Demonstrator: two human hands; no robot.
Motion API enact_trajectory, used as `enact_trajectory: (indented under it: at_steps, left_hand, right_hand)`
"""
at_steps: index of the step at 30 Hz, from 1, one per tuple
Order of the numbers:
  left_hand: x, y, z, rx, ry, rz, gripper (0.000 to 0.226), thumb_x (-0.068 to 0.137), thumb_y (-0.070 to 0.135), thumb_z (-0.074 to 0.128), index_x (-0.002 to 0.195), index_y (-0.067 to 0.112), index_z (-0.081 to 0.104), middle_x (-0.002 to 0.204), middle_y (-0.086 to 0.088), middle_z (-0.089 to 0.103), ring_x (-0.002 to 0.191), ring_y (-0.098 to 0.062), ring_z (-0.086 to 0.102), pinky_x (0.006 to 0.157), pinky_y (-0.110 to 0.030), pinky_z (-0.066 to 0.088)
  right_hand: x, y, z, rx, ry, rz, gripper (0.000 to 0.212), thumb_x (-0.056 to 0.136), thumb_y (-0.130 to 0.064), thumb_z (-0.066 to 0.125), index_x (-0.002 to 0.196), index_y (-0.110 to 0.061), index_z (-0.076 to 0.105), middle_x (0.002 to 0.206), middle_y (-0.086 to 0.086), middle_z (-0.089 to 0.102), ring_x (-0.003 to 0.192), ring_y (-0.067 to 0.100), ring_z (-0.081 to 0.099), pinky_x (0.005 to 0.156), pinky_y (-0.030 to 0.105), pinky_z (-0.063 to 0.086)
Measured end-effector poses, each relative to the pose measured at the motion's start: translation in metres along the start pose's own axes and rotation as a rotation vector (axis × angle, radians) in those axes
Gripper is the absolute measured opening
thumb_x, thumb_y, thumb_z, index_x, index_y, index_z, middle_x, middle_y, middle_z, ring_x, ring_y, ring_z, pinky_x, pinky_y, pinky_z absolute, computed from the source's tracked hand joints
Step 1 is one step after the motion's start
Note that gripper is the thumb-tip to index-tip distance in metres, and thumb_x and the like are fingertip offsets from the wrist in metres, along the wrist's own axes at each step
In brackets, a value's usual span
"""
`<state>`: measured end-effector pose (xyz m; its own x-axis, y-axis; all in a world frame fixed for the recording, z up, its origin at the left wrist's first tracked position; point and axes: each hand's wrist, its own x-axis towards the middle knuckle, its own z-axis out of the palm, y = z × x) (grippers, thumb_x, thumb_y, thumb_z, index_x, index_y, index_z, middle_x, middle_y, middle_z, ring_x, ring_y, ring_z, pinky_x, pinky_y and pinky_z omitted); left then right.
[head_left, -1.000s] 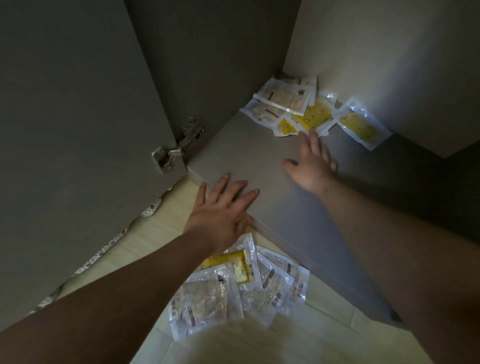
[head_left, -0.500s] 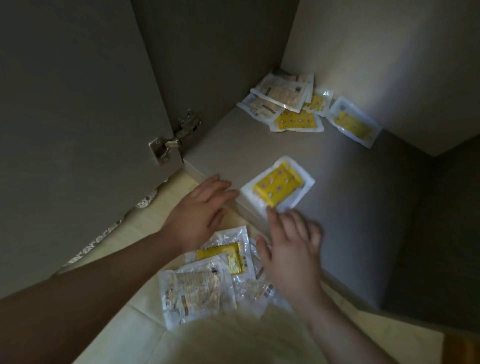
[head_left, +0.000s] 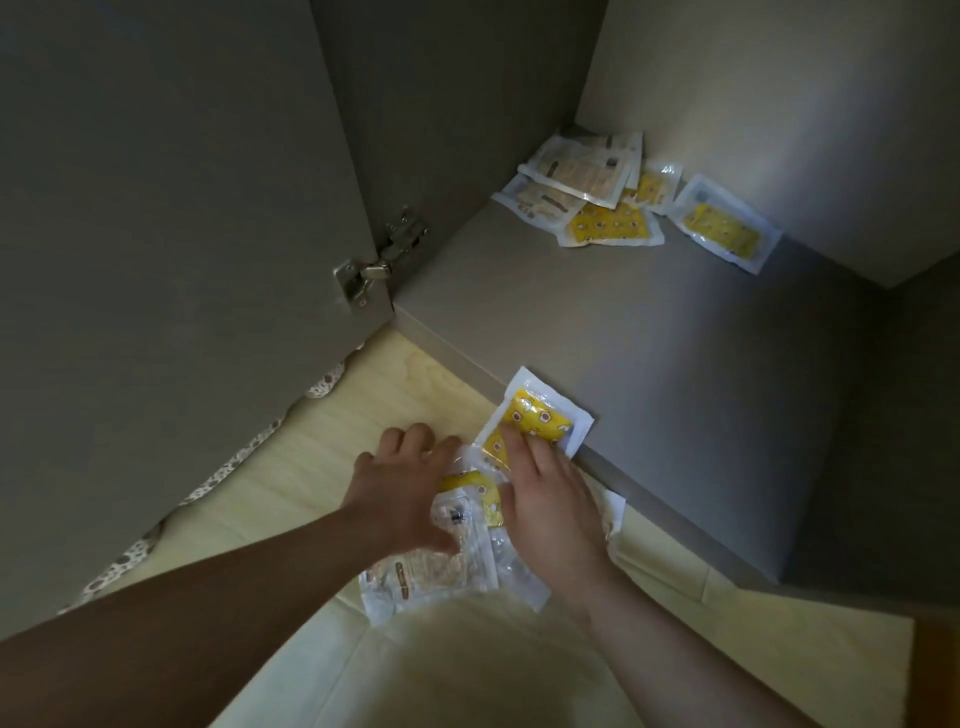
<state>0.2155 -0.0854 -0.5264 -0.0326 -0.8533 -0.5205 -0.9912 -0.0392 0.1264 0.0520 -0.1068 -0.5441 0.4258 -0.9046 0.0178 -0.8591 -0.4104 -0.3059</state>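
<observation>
Flat R hand (head_left: 550, 504) presses yellow pkt (head_left: 540, 415) (shelf (head_left: 675, 364) edge).

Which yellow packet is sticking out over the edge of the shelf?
The yellow packet at the shelf's front edge, alone. The other yellow packets on it lie far back in the corner.

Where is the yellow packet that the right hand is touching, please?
In the head view, low centre, the yellow packet overhangs the front edge of the cabinet shelf, under the fingers of the right hand, just above the pile of packets on the floor.
</observation>
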Motion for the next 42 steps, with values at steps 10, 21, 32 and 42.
enact_trajectory:
  at_steps: [10, 21, 32, 42]
  left_hand:
    - [0.003, 0.009, -0.001, -0.275, -0.121, -0.035, 0.091, 0.069, 0.031, 0.081, 0.138, 0.022, 0.022, 0.129, -0.011, 0.04, 0.109, -0.031, 0.055, 0.087, -0.037, 0.048]
    - [0.009, 0.003, -0.005, -0.248, -0.163, -0.089, 0.044, 0.08, 0.043, 0.069, 0.115, 0.018, 0.061, 0.12, -0.003, 0.061, 0.111, -0.02, 0.057, 0.085, -0.03, 0.045]
    - [0.002, 0.006, -0.001, -0.735, -0.022, -0.351, 0.039, 0.081, 0.048, 0.067, 0.103, 0.016, 0.069, 0.101, -0.005, 0.069, 0.093, -0.021, 0.063, 0.075, -0.026, 0.047]
    - [0.0, 0.022, 0.001, -0.865, 0.085, -0.339, 0.049, 0.078, 0.027, 0.074, 0.117, 0.012, 0.048, 0.109, -0.006, 0.063, 0.102, -0.028, 0.061, 0.088, -0.039, 0.051]
  right_hand:
    - [-0.022, 0.012, -0.01, -0.122, -0.162, 0.2, 0.031, 0.087, -0.038, 0.047, 0.086, -0.02, 0.072, 0.081, 0.003, 0.06, 0.074, 0.019, 0.065, 0.054, 0.026, 0.048]
    - [-0.039, 0.015, -0.008, -0.155, -0.117, 0.201, 0.066, 0.08, -0.046, 0.052, 0.14, -0.022, 0.04, 0.146, -0.001, 0.044, 0.119, 0.024, 0.047, 0.091, 0.04, 0.045]
    - [-0.038, 0.011, -0.019, 0.01, -0.356, 0.527, 0.096, 0.073, -0.07, 0.057, 0.148, -0.026, 0.014, 0.149, -0.006, 0.018, 0.135, 0.018, 0.02, 0.102, 0.038, 0.023]
    - [-0.014, 0.009, -0.013, 0.856, -0.177, 0.844, 0.015, 0.081, -0.013, 0.07, 0.093, -0.017, 0.063, 0.084, -0.002, 0.068, 0.075, 0.016, 0.064, 0.059, 0.022, 0.049]
